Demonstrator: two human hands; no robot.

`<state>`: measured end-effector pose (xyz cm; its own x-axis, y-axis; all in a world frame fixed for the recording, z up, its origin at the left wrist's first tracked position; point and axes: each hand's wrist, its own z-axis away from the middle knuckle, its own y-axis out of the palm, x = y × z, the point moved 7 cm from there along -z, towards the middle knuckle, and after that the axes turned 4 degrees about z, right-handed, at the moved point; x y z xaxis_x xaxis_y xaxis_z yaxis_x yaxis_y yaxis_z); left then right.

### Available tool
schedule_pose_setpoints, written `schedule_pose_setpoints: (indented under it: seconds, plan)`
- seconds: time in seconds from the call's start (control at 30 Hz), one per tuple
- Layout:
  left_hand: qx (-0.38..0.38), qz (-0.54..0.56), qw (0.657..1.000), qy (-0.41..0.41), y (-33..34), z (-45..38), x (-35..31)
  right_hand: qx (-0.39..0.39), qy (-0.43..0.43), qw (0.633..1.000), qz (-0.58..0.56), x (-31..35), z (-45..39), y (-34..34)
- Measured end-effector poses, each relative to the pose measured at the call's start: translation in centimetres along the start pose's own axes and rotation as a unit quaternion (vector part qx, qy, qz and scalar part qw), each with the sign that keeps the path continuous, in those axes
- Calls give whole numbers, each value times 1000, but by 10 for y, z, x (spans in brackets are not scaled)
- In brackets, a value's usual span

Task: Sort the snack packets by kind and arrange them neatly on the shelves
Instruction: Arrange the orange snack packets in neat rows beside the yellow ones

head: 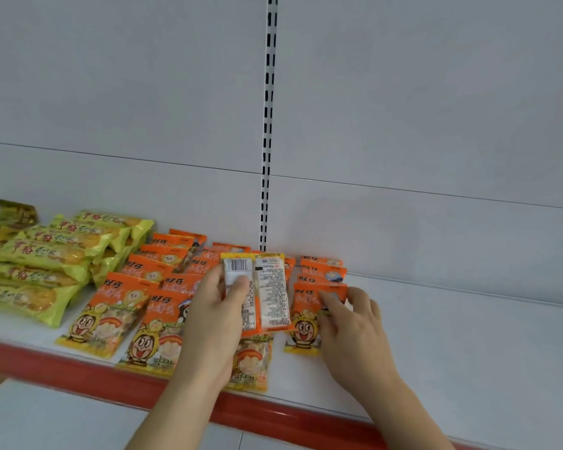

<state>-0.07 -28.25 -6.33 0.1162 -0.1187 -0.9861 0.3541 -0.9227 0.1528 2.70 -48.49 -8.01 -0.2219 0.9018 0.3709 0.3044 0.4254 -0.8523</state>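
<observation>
A white shelf (452, 336) with a red front edge carries rows of orange packets (163, 277). The left hand (215, 319) grips one packet (267, 290), barcode side up, above those rows. Right of that packet, the right hand (351, 323) presses relaxed fingers on the front packet of the end row (306, 319). Yellow-green packets (46, 254) lie at far left.

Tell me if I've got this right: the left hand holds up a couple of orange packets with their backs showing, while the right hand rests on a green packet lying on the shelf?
Not quite. In the head view the right hand rests on an orange packet, not a green one; the green packets lie far left on the shelf. The left hand does hold the held packets backs out.
</observation>
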Motion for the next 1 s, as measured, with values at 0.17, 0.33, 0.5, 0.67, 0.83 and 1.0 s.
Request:
schedule_pose_setpoints:
  seconds: [0.17, 0.33, 0.5, 0.67, 0.83, 1.0]
  plan:
    - [33, -10, 999, -5, -3, 0, 1, 99, 44, 993, 54, 0, 7, 1]
    - [86, 6, 996, 2, 5, 3, 0, 38, 65, 997, -9, 1, 12, -9]
    - [121, 18, 992, 12, 16, 9, 5, -57, 98, 972, -204, 19, 33, -39]
    - [146, -9, 988, 48, 33, 27, -4, -112, 108, 945, -288, 33, 49, -53]
    - [174, -31, 979, 104, 41, 47, -18, -277, -10, 947, -162, 48, 63, -76]
    - [126, 7, 989, 72, 39, 41, -16, -242, -86, 945, -200, 49, 66, -66]
